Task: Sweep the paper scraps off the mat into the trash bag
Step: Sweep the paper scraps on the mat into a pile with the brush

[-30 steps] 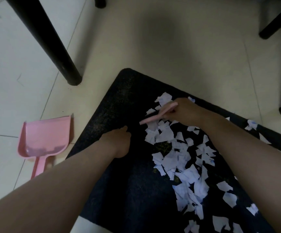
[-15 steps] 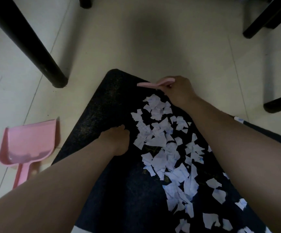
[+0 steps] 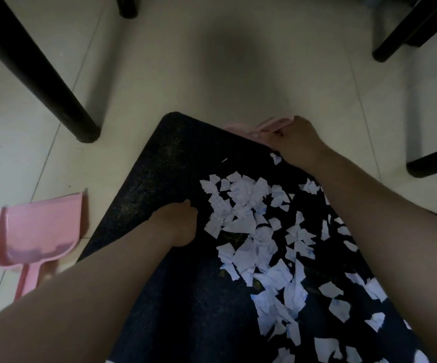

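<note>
Gripping the small pink plastic brush (image 3: 269, 126) in my right hand (image 3: 294, 138) beyond the torn white paper scraps (image 3: 254, 231), my left hand (image 3: 178, 221) pressing the dark mat (image 3: 165, 158) with curled fingers, I should pull with short, low strokes toward me.

Right hand (image 3: 297, 138) carried brush (image 3: 269, 127) past mat (image 3: 159, 174) edge.

Mat (image 3: 170, 163): dark, rough, grainy. Scraps (image 3: 241, 218): thin white paper. Dustpan (image 3: 36, 231): smooth pink plastic. Floor (image 3: 212, 74): smooth pale tile.
</note>
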`<control>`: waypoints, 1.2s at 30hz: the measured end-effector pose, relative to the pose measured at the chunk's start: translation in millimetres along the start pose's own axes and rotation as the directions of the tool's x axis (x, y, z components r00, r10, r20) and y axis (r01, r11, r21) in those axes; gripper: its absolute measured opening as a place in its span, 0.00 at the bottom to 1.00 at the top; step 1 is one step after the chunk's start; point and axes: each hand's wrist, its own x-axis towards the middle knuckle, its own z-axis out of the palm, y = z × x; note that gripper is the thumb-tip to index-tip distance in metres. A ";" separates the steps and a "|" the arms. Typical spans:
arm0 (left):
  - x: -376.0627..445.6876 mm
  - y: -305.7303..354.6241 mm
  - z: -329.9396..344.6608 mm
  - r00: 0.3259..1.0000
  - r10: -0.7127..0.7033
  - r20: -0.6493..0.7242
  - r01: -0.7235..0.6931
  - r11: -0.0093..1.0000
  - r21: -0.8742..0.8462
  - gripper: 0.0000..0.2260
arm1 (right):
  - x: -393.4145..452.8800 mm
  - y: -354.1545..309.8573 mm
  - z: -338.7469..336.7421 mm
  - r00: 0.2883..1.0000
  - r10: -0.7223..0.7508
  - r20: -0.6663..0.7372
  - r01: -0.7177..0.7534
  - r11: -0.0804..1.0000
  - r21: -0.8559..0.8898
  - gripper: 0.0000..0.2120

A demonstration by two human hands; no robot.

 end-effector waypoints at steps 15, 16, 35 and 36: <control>-2.3 -3.5 -0.7 1.000 0.013 0.009 -0.013 1.000 -0.006 0.27 | -60.7 0.2 14.7 0.919 -0.101 0.382 0.138 0.988 -0.070 0.10; -2.4 -3.2 -0.8 1.000 0.014 0.011 -0.014 1.000 -0.010 0.27 | -57.8 -1.4 10.0 0.942 -0.103 0.320 0.119 0.992 -0.031 0.10; 6.2 -1.6 -7.8 0.990 -0.009 -0.140 0.007 1.000 -0.011 0.16 | -51.1 -8.0 5.2 0.967 -0.089 0.239 0.116 0.988 -0.102 0.13; 7.4 -1.4 -8.6 0.989 -0.012 -0.145 0.009 1.000 -0.020 0.16 | -49.9 -7.0 -0.7 0.975 -0.074 0.209 0.102 0.987 -0.124 0.14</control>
